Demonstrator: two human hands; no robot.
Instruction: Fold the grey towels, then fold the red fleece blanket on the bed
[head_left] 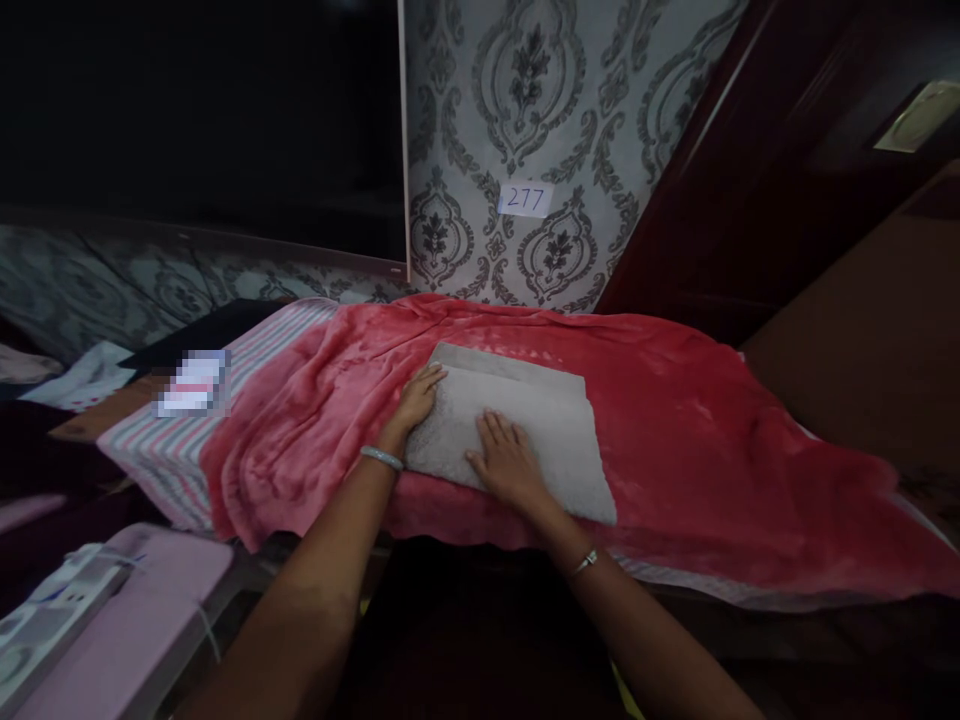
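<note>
A grey folded cloth (555, 430), plush like a towel or small mat, lies on a red fleece blanket (675, 430). Its back edge shows a second layer slightly offset beneath the top one. My left hand (421, 395) rests along the cloth's left edge, its fingers stretched toward the back left corner. On the middle of the top layer my right hand (508, 458) lies flat with the fingers spread. Neither hand grips anything that I can see. A bangle circles my left wrist and a thin bracelet my right.
Under the blanket is a striped cloth (154, 455), with a blurred phone-like object (193, 383) on it. A large television (202, 120) hangs behind at left. A paper marked 277 (525, 198) is on the wallpaper. At lower left stands a pink chair-like surface (165, 580).
</note>
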